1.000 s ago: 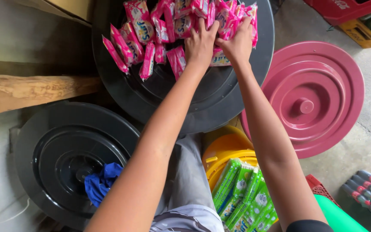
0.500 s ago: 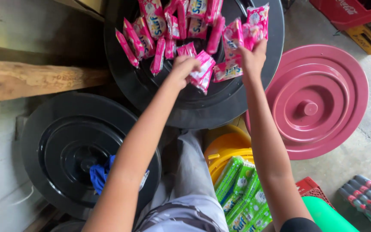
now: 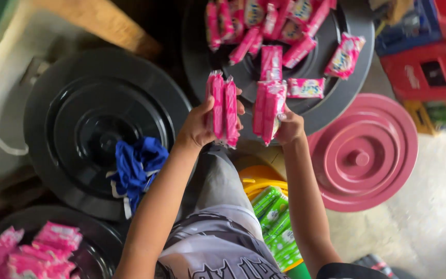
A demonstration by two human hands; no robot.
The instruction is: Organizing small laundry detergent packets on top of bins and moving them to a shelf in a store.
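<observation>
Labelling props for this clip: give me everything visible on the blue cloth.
The blue cloth is a crumpled, bunched piece of bright blue fabric with whitish strips or edging at its lower side. It lies on the near right rim of the big black round lid, draping partly over its edge, beside the left forearm. Neither hand touches it.

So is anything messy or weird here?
A little. A blue cloth lies crumpled on the black lid, hanging over its edge. Pink packets lie scattered every which way on the other black lid, while each hand holds a neat bunch.
</observation>
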